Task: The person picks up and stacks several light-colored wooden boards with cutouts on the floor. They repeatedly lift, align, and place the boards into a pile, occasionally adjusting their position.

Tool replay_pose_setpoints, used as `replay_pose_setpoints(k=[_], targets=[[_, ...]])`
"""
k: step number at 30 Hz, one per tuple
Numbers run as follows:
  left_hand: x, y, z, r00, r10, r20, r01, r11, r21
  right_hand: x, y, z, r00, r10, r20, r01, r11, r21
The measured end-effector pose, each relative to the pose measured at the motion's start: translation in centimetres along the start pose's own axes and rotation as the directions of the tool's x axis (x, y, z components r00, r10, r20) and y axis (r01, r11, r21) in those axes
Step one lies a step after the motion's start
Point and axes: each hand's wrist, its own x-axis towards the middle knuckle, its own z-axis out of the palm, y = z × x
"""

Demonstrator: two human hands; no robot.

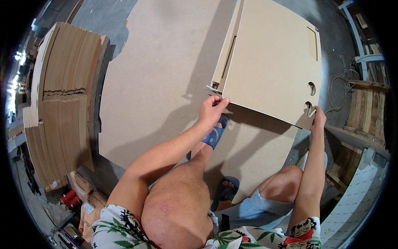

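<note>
A beige flat panel unit (269, 58) with white edges lies at the upper right. It has two curved cutouts near its right edge and an outlined rectangle at its far right. My left hand (211, 111) pinches its near left corner, thumb on top. At the near right corner, my right hand (318, 119) has its fingers wrapped round the edge. Light thin strips (212, 88) stick out at the left corner beside my left hand. Beneath the unit is a large brown board (157, 58), and my sandalled foot (214, 135) rests on it.
A tall stack of brown sheets (68, 62) stands at the left. Paper bags (91, 213) and red cylinders (71, 200) are at the lower left. Coiled cable (336, 93) lies on the grey floor at the right, near wooden pallets (369, 106) and a white marked panel (352, 207).
</note>
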Motion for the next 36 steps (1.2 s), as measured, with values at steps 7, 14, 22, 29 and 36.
replay_pose_setpoints(k=[7, 14, 22, 29, 36], targets=[[0.9, -0.1, -0.2, 0.998, 0.004, -0.059, -0.011, 0.994, -0.107, -0.6, -0.1, 1.0, 0.999, 0.009, 0.034, -0.008, 1.000, -0.026], [1.1, 0.5, -0.2, 0.998, -0.020, -0.054, 0.014, 0.994, -0.108, -1.2, -0.4, 0.8, 0.997, 0.080, 0.019, -0.080, 0.997, 0.004], [1.3, 1.1, -0.2, 0.998, -0.060, -0.034, 0.060, 0.998, 0.002, -2.2, -1.1, 0.7, 0.998, 0.062, -0.009, -0.062, 0.997, -0.048], [1.9, 0.4, -0.2, 0.999, 0.009, -0.031, -0.007, 0.997, 0.076, -2.0, 0.2, 1.0, 1.000, 0.011, -0.027, -0.012, 0.999, -0.044], [1.9, 0.6, -1.0, 0.999, 0.031, -0.015, -0.029, 0.992, 0.121, -2.5, 0.5, 2.7, 0.995, 0.094, 0.021, -0.096, 0.986, 0.134]])
